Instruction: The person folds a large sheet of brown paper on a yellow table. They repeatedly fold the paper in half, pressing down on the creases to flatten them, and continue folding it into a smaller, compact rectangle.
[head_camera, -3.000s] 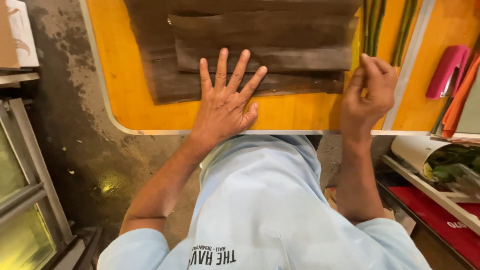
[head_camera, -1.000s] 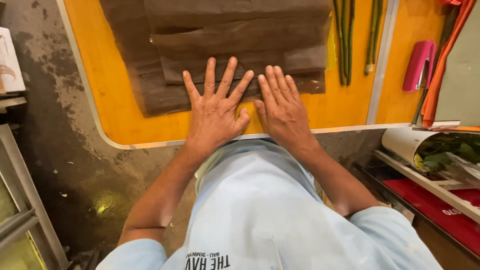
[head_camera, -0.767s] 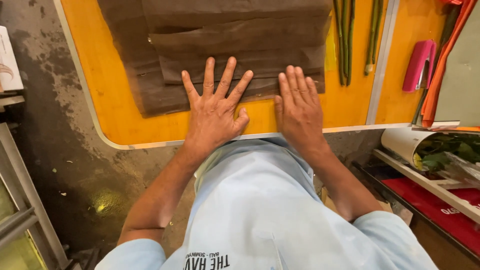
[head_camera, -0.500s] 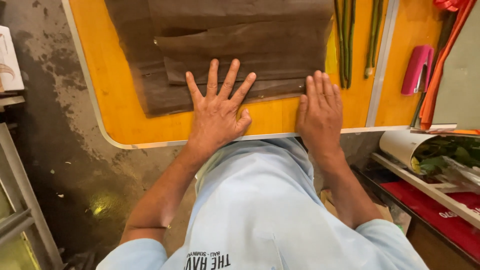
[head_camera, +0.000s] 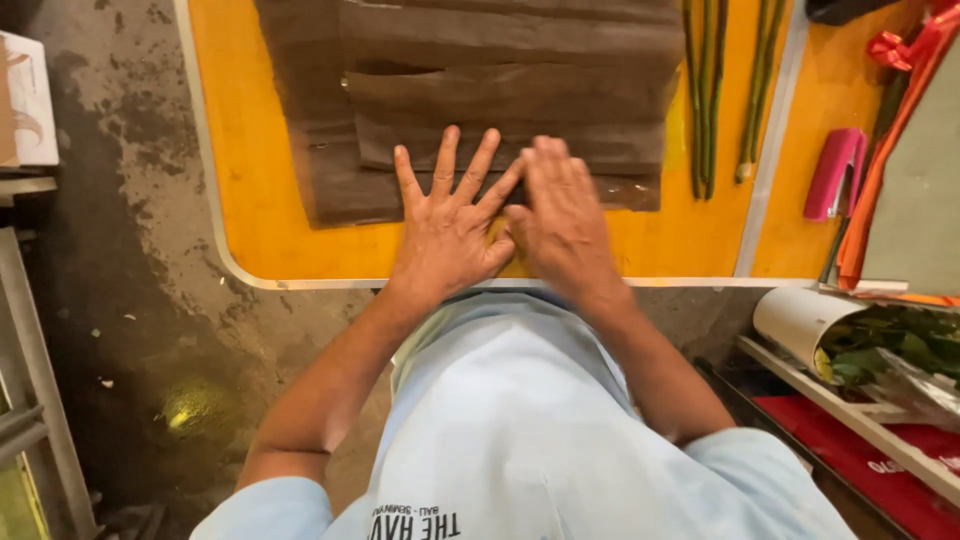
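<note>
- An orange counter (head_camera: 250, 190) with a pale metal edge is seen from above; a dark, stained concrete floor (head_camera: 130, 300) lies to its left and below it.
- A stack of brown wrapping sheets (head_camera: 500, 90) is spread across the middle of the counter, with the layers stepped so that several edges show.
- The left hand (head_camera: 447, 232) is laid flat, palm down, with the fingers spread wide; the fingertips rest on the near edge of the brown sheets and the heel of the hand on the bare counter. Nothing is gripped.
- The right hand (head_camera: 562, 222) is laid flat just beside it, fingers together and extended, slightly blurred; its fingertips lie on the same near strip of the sheets. The grip is open, with nothing held.
- The two hands touch or nearly touch at the thumbs; which of the two cannot be told.
- Green flower stems (head_camera: 705, 90) lie lengthwise on the counter, just right of the sheets.
- A pink stapler (head_camera: 836, 172) lies further right, beyond a metal seam in the counter, beside orange ribbon (head_camera: 880, 180).
- A white paper roll (head_camera: 800, 315) with green leaves (head_camera: 900, 345) is seen on a lower shelf at the right.
- A light blue shirt (head_camera: 520, 430) fills the lower frame.
</note>
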